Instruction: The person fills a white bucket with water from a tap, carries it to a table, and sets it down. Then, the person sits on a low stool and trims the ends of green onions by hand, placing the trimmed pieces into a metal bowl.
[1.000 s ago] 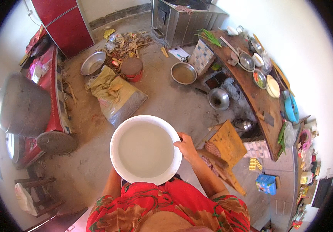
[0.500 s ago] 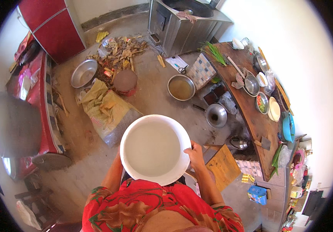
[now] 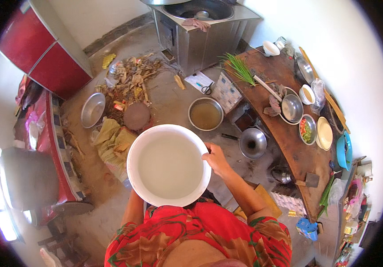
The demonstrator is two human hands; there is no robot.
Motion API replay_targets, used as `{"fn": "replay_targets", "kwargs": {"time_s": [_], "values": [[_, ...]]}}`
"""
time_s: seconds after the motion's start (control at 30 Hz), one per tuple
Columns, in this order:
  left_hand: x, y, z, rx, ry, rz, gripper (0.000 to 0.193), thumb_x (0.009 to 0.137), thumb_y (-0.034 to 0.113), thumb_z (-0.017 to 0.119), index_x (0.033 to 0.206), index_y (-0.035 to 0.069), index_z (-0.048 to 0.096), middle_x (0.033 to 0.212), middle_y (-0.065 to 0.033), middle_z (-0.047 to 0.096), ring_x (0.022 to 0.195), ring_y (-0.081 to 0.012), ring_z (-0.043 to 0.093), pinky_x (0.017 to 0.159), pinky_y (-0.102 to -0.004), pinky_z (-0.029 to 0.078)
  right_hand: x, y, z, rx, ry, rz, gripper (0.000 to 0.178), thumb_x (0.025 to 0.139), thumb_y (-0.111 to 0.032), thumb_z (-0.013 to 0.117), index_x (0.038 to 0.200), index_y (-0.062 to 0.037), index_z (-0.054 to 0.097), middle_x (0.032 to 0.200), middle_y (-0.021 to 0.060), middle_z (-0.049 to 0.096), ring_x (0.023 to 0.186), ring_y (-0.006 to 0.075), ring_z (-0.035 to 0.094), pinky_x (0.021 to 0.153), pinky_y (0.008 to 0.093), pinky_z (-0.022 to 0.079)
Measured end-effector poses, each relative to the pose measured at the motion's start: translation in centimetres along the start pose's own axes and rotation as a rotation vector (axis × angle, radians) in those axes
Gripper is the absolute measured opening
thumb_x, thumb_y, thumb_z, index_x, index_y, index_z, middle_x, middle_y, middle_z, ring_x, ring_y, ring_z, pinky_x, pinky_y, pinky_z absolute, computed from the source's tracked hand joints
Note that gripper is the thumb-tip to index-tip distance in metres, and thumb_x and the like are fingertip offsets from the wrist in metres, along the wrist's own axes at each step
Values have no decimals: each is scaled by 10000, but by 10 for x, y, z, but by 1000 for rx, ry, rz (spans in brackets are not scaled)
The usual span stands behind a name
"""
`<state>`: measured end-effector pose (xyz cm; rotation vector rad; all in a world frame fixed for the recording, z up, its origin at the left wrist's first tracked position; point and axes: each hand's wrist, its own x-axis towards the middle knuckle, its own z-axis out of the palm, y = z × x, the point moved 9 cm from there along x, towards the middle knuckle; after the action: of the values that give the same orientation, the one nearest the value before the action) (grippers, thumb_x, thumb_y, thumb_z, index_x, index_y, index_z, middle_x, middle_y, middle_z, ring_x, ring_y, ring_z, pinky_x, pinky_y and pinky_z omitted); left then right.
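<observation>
A big white bucket (image 3: 170, 201) hangs in front of my red patterned top, with a cloudy, pale liquid (image 3: 170, 164) inside. On its right rim, my right hand (image 3: 217, 159) is closed, thumb over the edge. My left forearm (image 3: 133, 208) runs up to the bucket's left underside, where my left hand supports it; the bucket hides those fingers. Beyond the bucket, a metal basin (image 3: 190, 123) of brownish liquid stands on the floor.
At right, a wooden table (image 3: 267, 129) bears bowls, a cleaver and green onions. A metal stove (image 3: 213, 44) with a large wok stands ahead. Dry husks (image 3: 136, 73), a round stool (image 3: 137, 116), a yellow sack (image 3: 111, 140) and a pan (image 3: 252, 143) lie around the floor.
The bucket and both arms have shifted slightly left and up in the picture. The view has turned, bringing more of the stove into sight. My grip on the rim stays the same.
</observation>
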<state>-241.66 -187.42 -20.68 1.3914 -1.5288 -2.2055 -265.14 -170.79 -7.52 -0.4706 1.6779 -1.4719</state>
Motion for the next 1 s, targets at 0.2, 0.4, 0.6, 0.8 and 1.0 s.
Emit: {"fn": "replay_targets", "kwargs": {"time_s": [0.2, 0.4, 0.6, 0.8, 1.0], "values": [[80, 26, 31, -50, -82, -13, 532, 862, 487, 458, 1204, 83, 510, 1006, -105, 638, 901, -212, 627, 751, -341, 508, 49, -32, -41, 15, 127, 14, 427, 602, 28, 509, 1015, 62, 609, 907, 102, 644, 804, 175, 606, 731, 281, 467], [159, 81, 78, -2, -226, -11, 537, 863, 489, 456, 1210, 83, 506, 1007, -101, 638, 900, -209, 628, 749, -339, 509, 96, -56, -76, 90, 226, 105, 500, 600, 42, 505, 1094, 76, 567, 976, 108, 631, 861, 175, 600, 791, 281, 462], [208, 165, 115, 16, -253, 75, 542, 863, 492, 455, 1216, 83, 503, 1009, -97, 638, 898, -207, 628, 747, -338, 511, 158, -108, -118, 71, 246, 24, 462, 624, 28, 512, 1079, 76, 577, 921, 111, 638, 791, 172, 606, 724, 286, 476], [241, 242, 163, -1, -238, 162, 547, 864, 495, 454, 1222, 84, 499, 1010, -94, 638, 897, -204, 629, 745, -336, 513, 204, -166, -176, 143, 175, -70, 369, 619, 22, 530, 974, 68, 622, 824, 100, 639, 711, 162, 597, 658, 280, 469], [274, 309, 223, -14, -272, 245, 552, 865, 497, 452, 1228, 84, 495, 1011, -90, 638, 896, -201, 629, 743, -335, 514, 236, -231, -253, 209, 134, -93, 329, 605, 29, 555, 920, 99, 619, 809, 134, 638, 665, 195, 609, 636, 300, 474]]}}
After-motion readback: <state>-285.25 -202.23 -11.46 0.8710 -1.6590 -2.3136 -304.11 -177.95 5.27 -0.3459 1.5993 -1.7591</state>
